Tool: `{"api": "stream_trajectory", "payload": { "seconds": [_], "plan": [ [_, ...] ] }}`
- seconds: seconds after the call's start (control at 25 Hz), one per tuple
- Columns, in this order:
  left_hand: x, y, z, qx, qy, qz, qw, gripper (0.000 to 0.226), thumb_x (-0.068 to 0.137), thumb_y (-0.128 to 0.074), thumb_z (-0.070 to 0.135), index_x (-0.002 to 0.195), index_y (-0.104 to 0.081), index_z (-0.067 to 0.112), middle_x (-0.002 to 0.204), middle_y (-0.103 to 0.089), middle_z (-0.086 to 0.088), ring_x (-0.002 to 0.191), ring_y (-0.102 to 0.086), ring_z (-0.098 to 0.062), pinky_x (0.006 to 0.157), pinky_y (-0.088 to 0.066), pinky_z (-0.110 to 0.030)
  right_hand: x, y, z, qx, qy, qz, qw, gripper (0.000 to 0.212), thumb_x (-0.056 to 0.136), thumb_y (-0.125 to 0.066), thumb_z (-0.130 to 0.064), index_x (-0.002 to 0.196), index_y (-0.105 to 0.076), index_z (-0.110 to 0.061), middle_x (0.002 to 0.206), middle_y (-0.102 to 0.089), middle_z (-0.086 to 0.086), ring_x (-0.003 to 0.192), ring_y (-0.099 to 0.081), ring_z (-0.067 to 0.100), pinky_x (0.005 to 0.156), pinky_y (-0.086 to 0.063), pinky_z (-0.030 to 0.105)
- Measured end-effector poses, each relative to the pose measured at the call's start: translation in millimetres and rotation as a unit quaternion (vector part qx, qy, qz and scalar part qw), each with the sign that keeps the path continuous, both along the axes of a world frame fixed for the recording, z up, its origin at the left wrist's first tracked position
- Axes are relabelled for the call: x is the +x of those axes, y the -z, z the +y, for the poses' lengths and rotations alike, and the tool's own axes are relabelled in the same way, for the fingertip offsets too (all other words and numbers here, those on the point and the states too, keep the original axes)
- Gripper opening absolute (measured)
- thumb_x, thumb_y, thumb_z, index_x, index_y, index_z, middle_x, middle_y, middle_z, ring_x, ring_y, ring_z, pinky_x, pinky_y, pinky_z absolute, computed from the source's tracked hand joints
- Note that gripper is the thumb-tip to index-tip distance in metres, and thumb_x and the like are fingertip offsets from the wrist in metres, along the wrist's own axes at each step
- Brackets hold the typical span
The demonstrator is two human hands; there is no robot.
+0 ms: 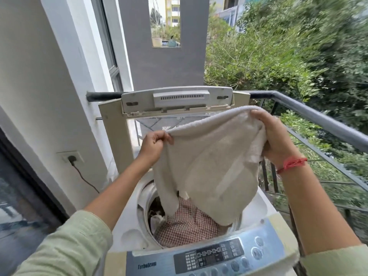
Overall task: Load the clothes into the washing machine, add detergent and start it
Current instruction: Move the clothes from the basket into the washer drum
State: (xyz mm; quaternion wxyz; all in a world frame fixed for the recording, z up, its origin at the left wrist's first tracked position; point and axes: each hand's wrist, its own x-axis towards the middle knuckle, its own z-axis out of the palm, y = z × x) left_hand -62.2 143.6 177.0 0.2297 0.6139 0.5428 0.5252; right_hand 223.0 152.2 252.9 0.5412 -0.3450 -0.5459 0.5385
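Hanging between both hands [154, 145] [276, 136], towel [209, 166]

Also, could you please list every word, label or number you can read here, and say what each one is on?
"TurboDrum": on the washing machine's control panel, at its lower left.
Small labels on that panel's dark display and beside its buttons: too small and blurred to read.
Nothing else readable is in view.

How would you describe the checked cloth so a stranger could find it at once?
Start at the open washing machine beside the balcony railing. Look into its drum, below the white towel. The checked cloth alone has red-and-white squares.
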Motion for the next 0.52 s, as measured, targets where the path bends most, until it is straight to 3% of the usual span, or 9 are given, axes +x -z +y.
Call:
{"api": "stream_trajectory", "payload": {
  "seconds": [0.04,0.08,0.12,0.2,0.28,0.32,0.4,0.48,0.52],
  "plan": [
    [7,3,1,-0.015,-0.007,0.085,0.996,0.013,0.074,-0.044,0.019,0.076,-0.057,0.019,0.081,-0.057,0.016,0.080,-0.052,0.001,0.074,-0.038,-0.016,-1,-1,-4,-0.035,-0.041,0.024,0.998,0.020,0.091,-0.052,-0.026,0.092,-0.064,-0.011,0.077,-0.064,0.004,0.069,-0.062,0.017,0.067,-0.052,0.031],
    [14,9,-1,-0.056,-0.015,0.169,0.984,0.024,0.078,-0.054,0.041,0.090,-0.055,0.020,0.097,-0.051,0.009,0.092,-0.051,-0.006,0.082,-0.038,-0.022,-3,-1,-7,-0.056,-0.073,0.027,0.995,0.023,0.090,-0.053,-0.029,0.095,-0.063,-0.009,0.079,-0.063,0.006,0.071,-0.062,0.018,0.067,-0.053,0.031],
    [20,19,-5,-0.102,-0.023,0.239,0.965,0.054,0.069,-0.062,0.063,0.104,-0.050,0.023,0.108,-0.042,0.005,0.101,-0.046,-0.011,0.089,-0.037,-0.030,-7,-3,-11,-0.069,-0.098,0.018,0.993,0.027,0.088,-0.055,-0.032,0.096,-0.062,-0.008,0.080,-0.062,0.008,0.071,-0.061,0.020,0.067,-0.053,0.031],
    [34,40,-15,-0.141,-0.052,0.293,0.944,0.103,0.041,-0.063,0.084,0.122,-0.035,0.026,0.117,-0.031,0.005,0.112,-0.038,-0.015,0.103,-0.029,-0.044,-17,-7,-20,-0.063,-0.133,-0.007,0.989,0.030,0.086,-0.058,-0.035,0.091,-0.064,-0.006,0.077,-0.062,0.009,0.067,-0.061,0.020,0.065,-0.053,0.030],
    [48,55,-20,-0.139,-0.093,0.295,0.941,0.121,0.035,-0.061,0.087,0.131,-0.025,0.023,0.123,-0.029,0.004,0.118,-0.033,-0.016,0.108,-0.022,-0.050,-27,-13,-26,-0.058,-0.160,-0.005,0.985,0.029,0.087,-0.057,-0.034,0.080,-0.068,-0.008,0.069,-0.065,0.006,0.061,-0.064,0.018,0.059,-0.054,0.027],
    [52,59,-19,-0.132,-0.113,0.302,0.937,0.117,0.041,-0.062,0.084,0.132,-0.025,0.021,0.125,-0.029,0.003,0.119,-0.033,-0.017,0.107,-0.022,-0.051,-30,-14,-27,-0.065,-0.175,0.010,0.982,0.030,0.087,-0.054,-0.034,0.076,-0.070,-0.010,0.067,-0.067,0.005,0.059,-0.065,0.017,0.057,-0.054,0.026],
    [49,60,-10,-0.091,-0.144,0.288,0.942,0.081,0.065,-0.069,0.056,0.128,-0.036,0.017,0.123,-0.035,-0.002,0.116,-0.040,-0.022,0.104,-0.027,-0.051,-34,-16,-26,-0.083,-0.202,0.038,0.975,0.033,0.086,-0.051,-0.035,0.078,-0.071,-0.010,0.072,-0.068,0.007,0.065,-0.067,0.019,0.062,-0.056,0.028],
    [29,55,0,-0.055,-0.113,0.261,0.957,0.041,0.077,-0.063,0.020,0.117,-0.054,0.015,0.117,-0.044,-0.006,0.109,-0.049,-0.025,0.100,-0.036,-0.045,-30,-15,-19,-0.087,-0.202,0.058,0.974,0.037,0.087,-0.050,-0.038,0.091,-0.067,-0.006,0.082,-0.068,0.011,0.075,-0.067,0.023,0.071,-0.057,0.032],
    [15,52,0,-0.062,-0.081,0.255,0.961,0.031,0.078,-0.058,0.012,0.109,-0.062,0.016,0.114,-0.048,-0.005,0.106,-0.052,-0.023,0.095,-0.041,-0.038,-25,-12,-15,-0.088,-0.200,0.069,0.973,0.039,0.088,-0.049,-0.039,0.095,-0.066,-0.004,0.085,-0.068,0.012,0.079,-0.067,0.024,0.073,-0.057,0.033]
  ]
}}
